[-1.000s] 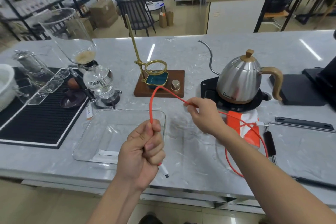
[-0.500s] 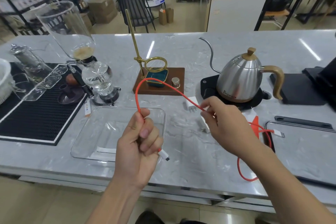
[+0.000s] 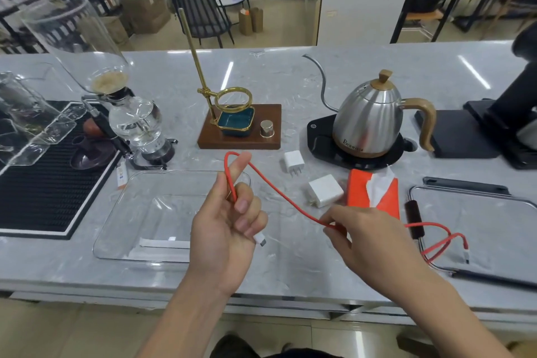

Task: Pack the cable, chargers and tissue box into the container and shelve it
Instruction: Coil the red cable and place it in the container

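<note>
Here the thin red charging cable (image 3: 279, 197) is looped over the left hand (image 3: 229, 229) and pinched by the right hand (image 3: 369, 244), above the counter's near edge. Being limp and light, it is best coiled from its white plug end (image 3: 260, 240).

A thin red-orange cable (image 3: 279, 192) with white plug ends is showing against the pale grey, white-veined marble counter (image 3: 290, 73). Two plain white chargers (image 3: 325, 190) are lying beside a bright orange tissue box (image 3: 360, 193) with white tissue. The clear plastic container (image 3: 151, 212) is looking colourless.
</note>
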### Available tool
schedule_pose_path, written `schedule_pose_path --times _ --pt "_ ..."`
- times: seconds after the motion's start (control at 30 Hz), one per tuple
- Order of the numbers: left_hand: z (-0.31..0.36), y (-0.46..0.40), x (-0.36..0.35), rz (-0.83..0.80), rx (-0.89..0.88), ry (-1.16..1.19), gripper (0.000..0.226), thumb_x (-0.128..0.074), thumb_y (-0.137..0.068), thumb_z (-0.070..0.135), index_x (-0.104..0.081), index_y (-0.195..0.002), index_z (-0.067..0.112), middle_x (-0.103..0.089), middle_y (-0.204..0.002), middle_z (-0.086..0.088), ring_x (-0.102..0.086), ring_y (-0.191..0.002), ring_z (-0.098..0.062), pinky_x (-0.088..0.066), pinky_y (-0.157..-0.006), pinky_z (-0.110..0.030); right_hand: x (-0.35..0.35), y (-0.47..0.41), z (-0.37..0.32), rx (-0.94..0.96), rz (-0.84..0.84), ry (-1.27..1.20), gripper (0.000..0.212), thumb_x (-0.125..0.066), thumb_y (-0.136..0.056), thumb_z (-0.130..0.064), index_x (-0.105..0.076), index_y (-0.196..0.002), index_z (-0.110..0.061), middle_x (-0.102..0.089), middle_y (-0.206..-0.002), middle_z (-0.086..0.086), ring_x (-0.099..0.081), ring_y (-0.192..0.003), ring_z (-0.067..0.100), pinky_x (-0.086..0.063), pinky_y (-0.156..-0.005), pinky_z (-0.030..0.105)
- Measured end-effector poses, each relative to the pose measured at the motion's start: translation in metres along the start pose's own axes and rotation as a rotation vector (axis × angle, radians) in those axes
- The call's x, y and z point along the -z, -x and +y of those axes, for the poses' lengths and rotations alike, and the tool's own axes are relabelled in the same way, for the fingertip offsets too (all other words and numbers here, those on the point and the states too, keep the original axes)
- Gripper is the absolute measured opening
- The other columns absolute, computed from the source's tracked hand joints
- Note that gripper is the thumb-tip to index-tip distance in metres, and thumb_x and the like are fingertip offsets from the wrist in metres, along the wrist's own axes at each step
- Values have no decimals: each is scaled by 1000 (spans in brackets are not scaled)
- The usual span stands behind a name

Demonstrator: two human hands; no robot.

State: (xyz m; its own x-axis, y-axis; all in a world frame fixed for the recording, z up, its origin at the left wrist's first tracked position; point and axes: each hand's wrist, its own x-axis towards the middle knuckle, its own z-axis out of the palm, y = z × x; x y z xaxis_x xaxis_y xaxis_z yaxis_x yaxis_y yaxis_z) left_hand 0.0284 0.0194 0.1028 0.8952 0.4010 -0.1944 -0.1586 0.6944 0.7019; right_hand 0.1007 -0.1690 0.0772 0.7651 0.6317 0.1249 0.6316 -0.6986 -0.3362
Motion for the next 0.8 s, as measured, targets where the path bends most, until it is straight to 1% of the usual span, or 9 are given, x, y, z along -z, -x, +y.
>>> schedule_pose_path --times 0.1,0.23,0.33,0.4,0.47,0.53,0.6,0.7,0.8 --pt "-2 -1 -2 -2 15 20 38 -38 -101 26 -64 -126 12 -32 -59 2 -25 -47 -9 -21 -48 -24 2 1 -3 4 -33 -7 7 -61 -88 -26 -66 -93 -24 -71 -82 -6 -66 -77 25 -51 -62 40" --pt "-4 -5 -4 -37 35 39 39 -37 -101 22 -62 -128 10 -35 -62 1 -28 -52 -11 -28 -50 -24 5 4 -8 10 -110 -6 17 -54 -94 -30 -66 -105 -28 -70 -93 -8 -65 -89 22 -51 -73 39" --pt "-9 -8 -7 -80 40 5 38 -40 -100 22 -57 -132 11 -38 -64 2 -32 -53 -11 -34 -50 -23 6 8 -13 41 -198 -10 22 -47 -97 -27 -63 -111 -27 -68 -101 -7 -64 -95 22 -52 -78 40" --pt "-13 -9 -10 -106 41 -37 42 -44 -96 23 -52 -136 12 -40 -64 1 -34 -54 -11 -34 -52 -23 5 10 -17 80 -262 3 26 -43 -98 -25 -62 -115 -26 -64 -105 -6 -62 -98 23 -51 -79 41" --pt "-18 -8 -11 -140 38 -101 44 -46 -94 24 -50 -137 13 -42 -66 0 -36 -56 -12 -35 -56 -26 6 11 -21 107 -286 5 28 -41 -98 -24 -62 -116 -26 -60 -106 -5 -61 -98 25 -51 -79 42" --pt "-23 -6 -12 -163 44 -171 42 -48 -93 23 -53 -134 17 -43 -66 -1 -39 -57 -12 -38 -59 -28 8 13 -22 124 -289 -1 28 -40 -98 -25 -63 -115 -26 -57 -104 -5 -61 -95 26 -50 -77 42" --pt "-28 -4 -12 -186 47 -237 39 -48 -93 21 -54 -132 20 -44 -67 -1 -41 -58 -12 -44 -60 -28 11 15 -23 145 -282 -28 29 -43 -98 -25 -64 -116 -27 -55 -104 -6 -61 -93 26 -50 -77 42" --pt "-35 -1 -11 -201 40 -362 41 -48 -94 21 -54 -134 21 -42 -70 -3 -43 -60 -12 -50 -65 -26 11 16 -23 179 -268 -90 31 -47 -96 -19 -66 -118 -29 -55 -104 -5 -62 -90 26 -50 -76 43" --pt "-37 2 -11 -212 25 -491 41 -48 -95 22 -54 -135 26 -43 -71 -4 -44 -62 -13 -50 -65 -23 8 16 -21 227 -245 -140 23 -51 -93 -19 -68 -108 -25 -57 -98 -3 -63 -88 25 -52 -72 45"
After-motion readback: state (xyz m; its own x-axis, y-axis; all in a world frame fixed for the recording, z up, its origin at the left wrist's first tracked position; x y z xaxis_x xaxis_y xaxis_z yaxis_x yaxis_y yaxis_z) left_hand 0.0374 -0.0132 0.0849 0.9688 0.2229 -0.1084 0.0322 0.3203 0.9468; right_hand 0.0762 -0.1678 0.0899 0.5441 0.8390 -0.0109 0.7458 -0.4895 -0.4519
